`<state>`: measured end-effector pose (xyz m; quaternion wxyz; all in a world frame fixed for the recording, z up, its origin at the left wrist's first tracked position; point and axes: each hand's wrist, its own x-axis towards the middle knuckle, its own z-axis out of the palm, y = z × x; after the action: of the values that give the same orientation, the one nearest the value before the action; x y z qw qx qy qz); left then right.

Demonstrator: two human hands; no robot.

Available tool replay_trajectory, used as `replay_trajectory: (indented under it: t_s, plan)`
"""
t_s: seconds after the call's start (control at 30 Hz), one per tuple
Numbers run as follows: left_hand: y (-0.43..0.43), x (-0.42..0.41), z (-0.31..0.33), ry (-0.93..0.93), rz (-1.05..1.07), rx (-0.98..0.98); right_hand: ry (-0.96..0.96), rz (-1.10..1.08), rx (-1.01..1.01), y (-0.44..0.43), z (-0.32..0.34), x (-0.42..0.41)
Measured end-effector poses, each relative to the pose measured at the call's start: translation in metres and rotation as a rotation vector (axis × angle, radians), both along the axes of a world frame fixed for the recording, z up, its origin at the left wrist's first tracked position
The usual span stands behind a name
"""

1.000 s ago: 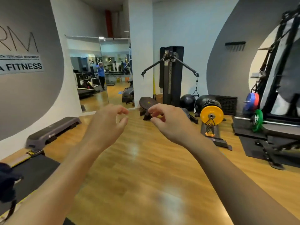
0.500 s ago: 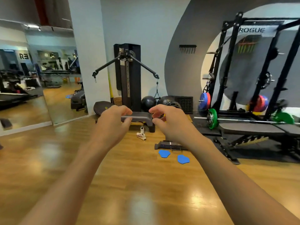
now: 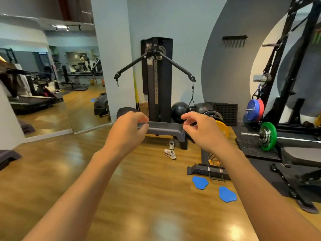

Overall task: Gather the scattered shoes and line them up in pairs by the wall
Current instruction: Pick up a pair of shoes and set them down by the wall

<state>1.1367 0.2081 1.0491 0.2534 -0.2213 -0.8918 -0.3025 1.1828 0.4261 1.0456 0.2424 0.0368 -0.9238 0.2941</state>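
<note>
- My left hand [image 3: 127, 132] is raised out in front of me, fingers curled loosely inward with nothing between them.
- My right hand [image 3: 202, 132] is up beside it, well apart from it, fingers half-bent and likewise holding nothing.
- Two pale shoes lie on the wooden floor [image 3: 69, 171] ahead: one shoe [image 3: 170, 153] rests on its side out in the open, and the second shoe [image 3: 172, 144] stands just behind it, tucked against the foot of the step platform [image 3: 165, 129].
- That grey step platform sits in front of the black cable machine [image 3: 156, 79] and is partly covered from my view by both hands.
- Two black medicine balls [image 3: 179, 111] rest by the wall to the right of the machine, with a yellow weight plate [image 3: 222, 130] standing on edge nearby.
- A black floor bracket [image 3: 207, 171] lies to the right of the shoes, and two blue sliding pads [image 3: 200, 182] sit on the floor just in front of it.
- Further right, a barbell with a green plate [image 3: 267, 136] rests on black matting beside the squat rack [image 3: 295, 66].
- On the left, a wall mirror [image 3: 52, 84] reflects treadmills and more floor.
- The floor between me and the shoes is open.
</note>
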Motion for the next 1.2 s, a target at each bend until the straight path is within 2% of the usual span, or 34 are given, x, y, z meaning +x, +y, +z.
replay_trajectory:
  t_s: [0.13, 0.3, 0.5, 0.7, 1.03, 1.2]
  plan:
    - [0.026, -0.114, -0.015, -0.041, -0.055, -0.011, -0.011, -0.020, 0.023, 0.030, -0.017, -0.107]
    - [0.082, -0.263, -0.024, -0.103, -0.153, -0.037, -0.115, -0.064, 0.067, 0.067, -0.027, -0.229]
    - [0.153, -0.415, -0.049, -0.159, -0.196, -0.057, -0.148, -0.131, 0.018, 0.125, -0.041, -0.366]
    - [0.213, -0.562, -0.088, -0.232, -0.174, -0.112, -0.180, -0.148, -0.036, 0.192, -0.084, -0.521]
    - [0.302, -0.794, -0.126, -0.350, -0.114, -0.162, -0.303, -0.046, -0.056, 0.266, -0.123, -0.779]
    - [0.342, -0.918, -0.163, -0.422, -0.141, -0.171, -0.356, -0.091, -0.045, 0.305, -0.152, -0.891]
